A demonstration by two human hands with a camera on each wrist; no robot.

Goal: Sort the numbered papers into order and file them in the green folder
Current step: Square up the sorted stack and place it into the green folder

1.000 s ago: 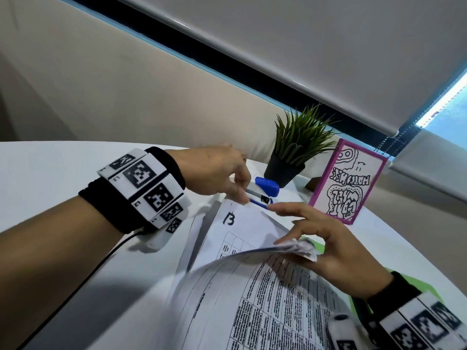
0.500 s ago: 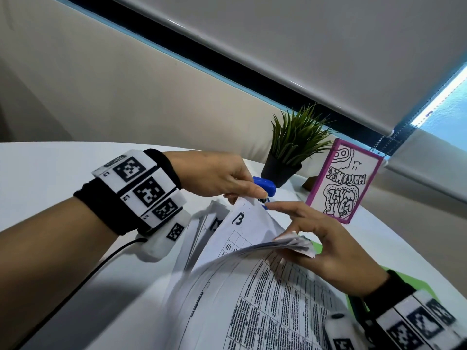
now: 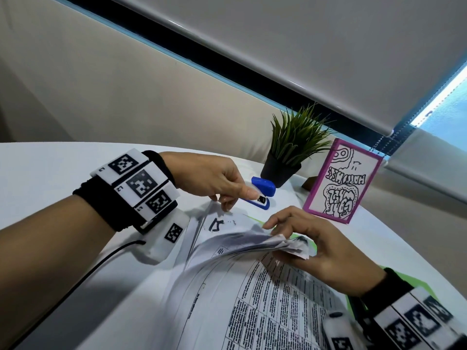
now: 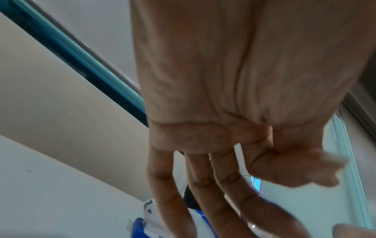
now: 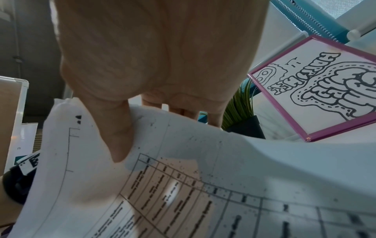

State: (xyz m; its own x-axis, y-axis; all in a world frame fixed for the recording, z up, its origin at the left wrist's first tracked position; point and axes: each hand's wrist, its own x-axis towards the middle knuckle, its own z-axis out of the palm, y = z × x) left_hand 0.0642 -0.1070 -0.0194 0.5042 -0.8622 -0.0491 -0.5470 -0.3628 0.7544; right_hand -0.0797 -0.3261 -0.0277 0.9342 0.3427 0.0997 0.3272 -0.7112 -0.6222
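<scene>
A white round table (image 3: 45, 173) fills the lower part of the head view, its far edge curving close under the wall and its left side bare, which is the widest open room; the right side is crowded. On it lies the stack of papers (image 3: 252, 299), printed with tables, its near part running out of the bottom of the view and its far corner lifted into a curl. Under the stack, along the right edge, slivers of the green folder (image 3: 313, 248) show. The right hand (image 3: 326, 248) holds that curled corner bent back, thumb beneath and fingers spread over the top; the right wrist view shows the thumb (image 5: 120, 128) pressed into the sheets (image 5: 183, 177). Below the curl a lower sheet (image 3: 222, 224) shows a handwritten number, blurred, at its far corner. The left hand (image 3: 209, 178) hovers over this corner, fingers pointing down and loosely apart, thumb near the forefinger; whether it pinches the sheet cannot be told. Just beyond its fingertips sits a blue stapler (image 3: 262, 193), then a potted plant (image 3: 290, 152) near the far edge, and to the right a pink-framed drawing (image 3: 341, 183) standing upright, well clear of both hands
</scene>
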